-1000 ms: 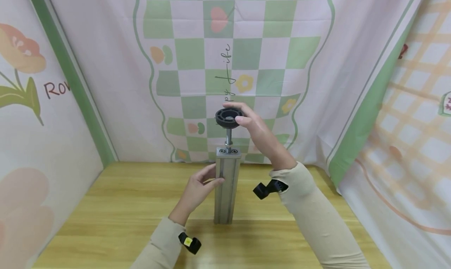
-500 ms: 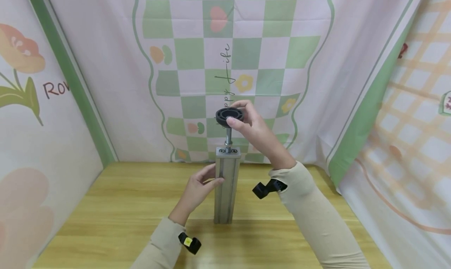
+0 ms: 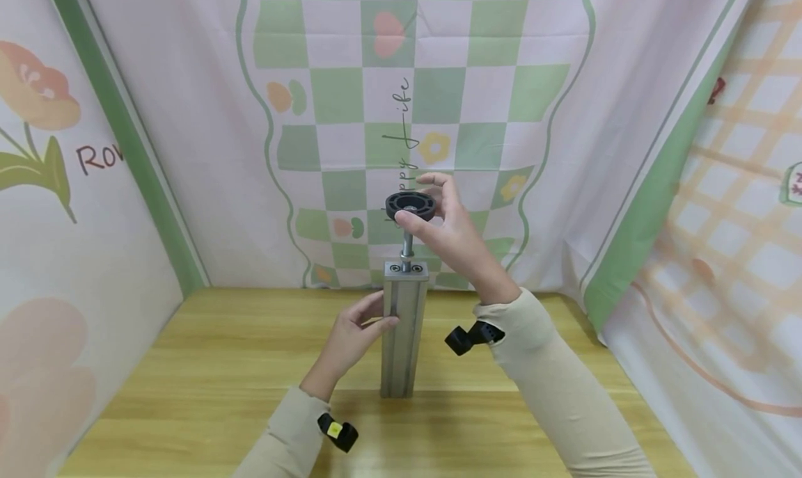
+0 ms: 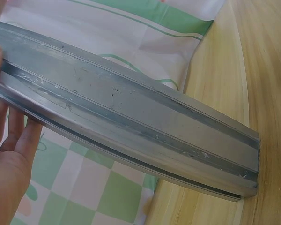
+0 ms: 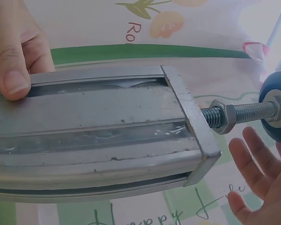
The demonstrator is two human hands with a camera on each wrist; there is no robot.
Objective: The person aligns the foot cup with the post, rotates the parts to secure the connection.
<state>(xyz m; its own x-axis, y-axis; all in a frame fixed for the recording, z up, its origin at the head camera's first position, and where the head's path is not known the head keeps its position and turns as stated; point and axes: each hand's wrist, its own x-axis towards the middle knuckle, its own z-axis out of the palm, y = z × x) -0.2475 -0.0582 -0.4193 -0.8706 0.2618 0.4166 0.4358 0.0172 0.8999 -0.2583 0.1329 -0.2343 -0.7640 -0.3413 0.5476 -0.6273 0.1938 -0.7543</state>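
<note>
An aluminium profile (image 3: 402, 339) stands upright on the wooden table, a threaded rod (image 3: 408, 244) rising from its end plate (image 3: 406, 272). On the rod's top sits a black round levelling foot (image 3: 411, 204). My right hand (image 3: 462, 240) holds the foot, thumb on its near rim and fingers curled behind. Lower fingers (image 5: 257, 164) spread below it in the right wrist view, where a hex nut (image 5: 225, 116) shows on the rod near the plate. My left hand (image 3: 352, 335) grips the profile's upper part; its thumb lies on the near face, and its other fingers are partly hidden behind.
The wooden table (image 3: 219, 367) reaches back to a checked cloth curtain (image 3: 388, 95). Printed cloth walls stand at the left (image 3: 94, 255) and right (image 3: 720, 269). Each sleeve carries a black wrist mount.
My right thumb has swept left along the foot's near rim while the fingers drew back to the right. The foot shifted slightly right. My left hand and the profile stayed still.
</note>
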